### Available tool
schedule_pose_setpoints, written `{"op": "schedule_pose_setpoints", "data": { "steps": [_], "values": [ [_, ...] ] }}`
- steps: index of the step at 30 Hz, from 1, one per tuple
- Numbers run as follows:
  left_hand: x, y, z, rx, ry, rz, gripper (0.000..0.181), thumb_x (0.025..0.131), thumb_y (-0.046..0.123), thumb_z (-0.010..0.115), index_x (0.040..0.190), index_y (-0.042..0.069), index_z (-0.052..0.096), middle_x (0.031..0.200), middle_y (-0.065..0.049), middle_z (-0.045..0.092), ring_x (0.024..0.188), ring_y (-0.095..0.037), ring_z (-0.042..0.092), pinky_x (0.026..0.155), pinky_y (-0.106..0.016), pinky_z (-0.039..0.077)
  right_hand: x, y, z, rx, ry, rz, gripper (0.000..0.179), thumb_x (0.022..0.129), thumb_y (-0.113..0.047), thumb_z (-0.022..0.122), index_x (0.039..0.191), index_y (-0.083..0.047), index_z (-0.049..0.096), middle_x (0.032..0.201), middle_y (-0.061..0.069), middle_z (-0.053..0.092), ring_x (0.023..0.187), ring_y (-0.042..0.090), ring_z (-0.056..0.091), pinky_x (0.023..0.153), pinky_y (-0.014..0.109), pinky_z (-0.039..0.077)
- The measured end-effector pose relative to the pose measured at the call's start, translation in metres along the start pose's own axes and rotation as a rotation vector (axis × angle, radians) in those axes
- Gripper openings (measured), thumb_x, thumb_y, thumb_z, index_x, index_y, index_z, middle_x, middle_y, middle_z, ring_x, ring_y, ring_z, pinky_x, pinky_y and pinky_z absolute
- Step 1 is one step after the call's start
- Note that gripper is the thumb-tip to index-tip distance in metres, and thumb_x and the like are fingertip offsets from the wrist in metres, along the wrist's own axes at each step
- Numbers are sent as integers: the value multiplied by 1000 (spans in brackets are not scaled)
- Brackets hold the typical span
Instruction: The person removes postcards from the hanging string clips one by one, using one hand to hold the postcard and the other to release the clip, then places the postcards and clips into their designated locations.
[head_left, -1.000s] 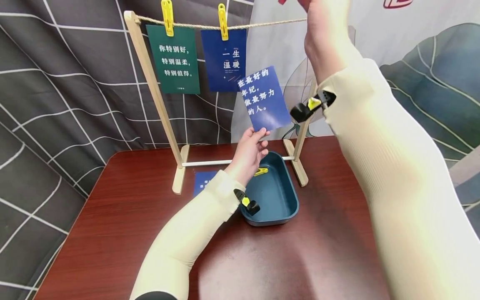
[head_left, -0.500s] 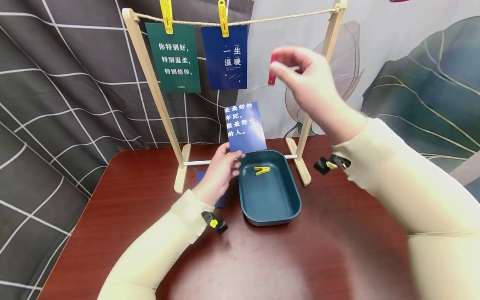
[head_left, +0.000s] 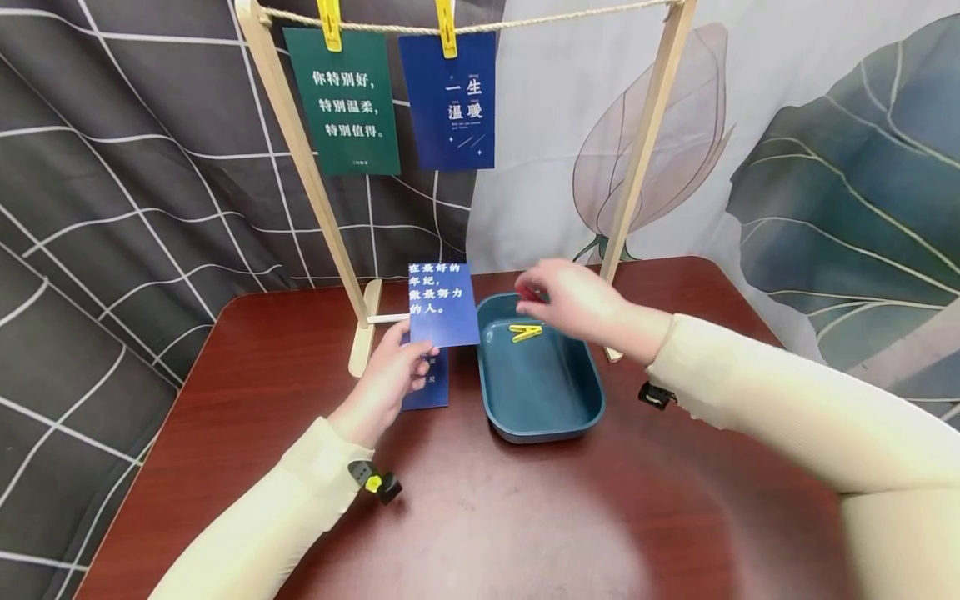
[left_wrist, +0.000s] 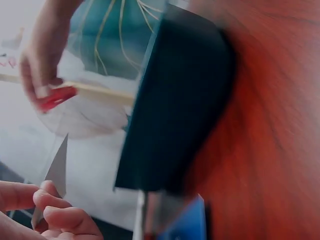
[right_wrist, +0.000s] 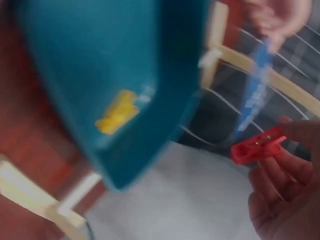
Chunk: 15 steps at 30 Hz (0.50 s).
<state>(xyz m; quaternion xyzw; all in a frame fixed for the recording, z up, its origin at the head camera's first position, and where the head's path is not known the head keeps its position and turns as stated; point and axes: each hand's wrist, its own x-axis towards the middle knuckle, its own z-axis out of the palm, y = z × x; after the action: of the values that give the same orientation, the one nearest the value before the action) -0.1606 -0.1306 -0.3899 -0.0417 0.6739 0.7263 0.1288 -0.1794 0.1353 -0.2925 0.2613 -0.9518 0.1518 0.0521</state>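
Note:
Between the thumb and fingers of my left hand (head_left: 378, 383) is a blue card (head_left: 442, 327) with white characters, pinched at its lower left edge. My right hand (head_left: 576, 302) hovers over the far part of a teal bin (head_left: 536, 392). It pinches a red clothespin, mostly hidden in the head view; the right wrist view gives the clothespin (right_wrist: 257, 146) clearly at the fingertips. Inside the bin lies a yellow clothespin (head_left: 527, 332). A second blue card (head_left: 429, 393) lies on the table beside the bin, partly covered by my left hand and the held card.
Behind the bin stands a wooden rack (head_left: 649, 133) with a rope (head_left: 570, 15) strung across its top. From it hang a green card (head_left: 348, 150) and a navy card (head_left: 450, 71), each under a yellow clothespin. Patterned cloths back the reddish-brown table (head_left: 487, 517).
My right hand has come down from above the rope to the bin, still pinching the red clothespin. My left hand has drawn the blue card down and left, away from the rope.

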Motion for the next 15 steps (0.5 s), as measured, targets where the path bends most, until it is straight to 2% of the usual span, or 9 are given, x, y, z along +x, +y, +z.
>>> {"op": "schedule_pose_setpoints", "data": {
  "steps": [4,8,11,15],
  "values": [
    [-4,-11,-18,64,15,-45,46,101,11,49,145,12,36,110,-20,57,63,-13,44,52,-22,36,-3,10,34,-102,-104,-83,20,89,-25,76,101,-9,73,87,2,62,77,17,56,70,35,48],
    [-10,-22,-32,121,32,-107,55,102,11,48,152,9,28,114,-19,59,63,-11,44,52,-22,36,-5,20,60,-159,-217,-111,16,89,-25,76,90,-10,69,77,1,55,70,16,51,64,34,43],
    [-14,-29,-41,137,46,-152,62,101,11,50,156,8,19,115,-18,60,61,-9,44,51,-22,35,-7,27,75,-188,-294,-123,16,89,-25,75,83,-13,66,72,-1,53,67,15,50,63,34,43],
    [-17,-38,-51,155,28,-194,64,101,10,50,156,5,18,107,-14,63,59,-8,43,49,-20,33,-8,32,86,-200,-352,-140,13,89,-24,75,88,-13,69,74,-4,58,69,13,53,68,35,48]
  ]
}}
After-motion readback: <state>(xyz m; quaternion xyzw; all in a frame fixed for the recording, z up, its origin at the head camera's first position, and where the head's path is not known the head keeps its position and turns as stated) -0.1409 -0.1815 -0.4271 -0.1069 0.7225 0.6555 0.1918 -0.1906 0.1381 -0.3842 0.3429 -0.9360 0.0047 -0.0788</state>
